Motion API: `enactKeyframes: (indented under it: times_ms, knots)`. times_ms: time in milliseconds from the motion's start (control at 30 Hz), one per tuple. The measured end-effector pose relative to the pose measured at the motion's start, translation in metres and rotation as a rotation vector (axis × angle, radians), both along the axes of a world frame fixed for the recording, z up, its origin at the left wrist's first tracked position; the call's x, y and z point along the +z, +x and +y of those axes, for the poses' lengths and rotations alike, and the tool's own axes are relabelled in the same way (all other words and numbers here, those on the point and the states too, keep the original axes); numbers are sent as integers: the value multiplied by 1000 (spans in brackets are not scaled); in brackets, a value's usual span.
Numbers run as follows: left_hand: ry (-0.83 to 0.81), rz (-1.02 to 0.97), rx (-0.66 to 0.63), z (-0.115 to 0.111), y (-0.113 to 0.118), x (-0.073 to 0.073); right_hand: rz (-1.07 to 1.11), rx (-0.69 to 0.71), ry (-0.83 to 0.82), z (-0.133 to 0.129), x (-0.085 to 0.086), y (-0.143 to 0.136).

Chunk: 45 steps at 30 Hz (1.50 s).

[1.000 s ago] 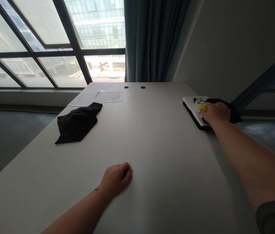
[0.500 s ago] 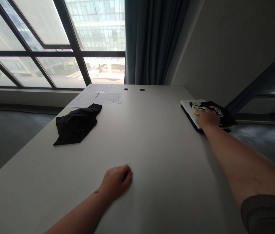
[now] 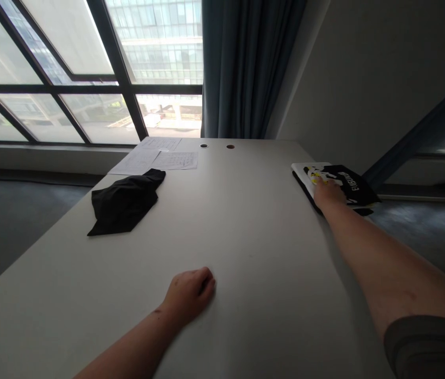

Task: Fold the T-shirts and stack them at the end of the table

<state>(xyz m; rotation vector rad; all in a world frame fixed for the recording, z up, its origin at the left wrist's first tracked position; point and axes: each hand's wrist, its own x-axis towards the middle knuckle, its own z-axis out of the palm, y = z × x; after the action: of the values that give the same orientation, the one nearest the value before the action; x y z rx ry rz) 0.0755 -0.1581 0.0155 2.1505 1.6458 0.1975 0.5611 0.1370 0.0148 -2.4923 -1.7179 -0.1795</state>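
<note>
My left hand (image 3: 190, 290) rests on the white table (image 3: 254, 231) near its front, fingers curled into a loose fist, with nothing visible in it. At the right edge, my right hand (image 3: 329, 193) is on a flat black item (image 3: 358, 190) with white lettering and a white-and-yellow print. Its fingers are bent over the printed part and look closed on it; the fingertips are partly hidden. The item looks like folded cloth, but I cannot tell for sure. Under it is a flat white layer (image 3: 300, 171) with a black one below, overhanging the table edge.
A crumpled black cloth (image 3: 125, 204) lies on the left of the table. Several printed paper sheets (image 3: 177, 160) lie at the far left corner. Two round cable holes (image 3: 230, 147) are near the far edge. Behind stand windows and a blue-grey curtain (image 3: 241, 68).
My right hand has shifted slightly left, and the black printed item has slid a little left with it. My left hand has stayed in place.
</note>
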Motion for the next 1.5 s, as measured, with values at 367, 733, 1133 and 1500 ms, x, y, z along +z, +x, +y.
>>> enactKeyframes:
  times_ms: [367, 733, 1133, 1500]
  knots:
    - [-14, -1, -2, -1, 1, 1, -157, 128, 20, -40, -36, -1]
    - [325, 2, 101, 51, -69, -5, 46, 165, 40, -103, -65, -44]
    - [348, 158, 850, 148, -214, -23, 2, 483, 41, -225, -80, -141]
    - [481, -191, 903, 147, -223, 12, 124, 588, 16, -283, -72, -226]
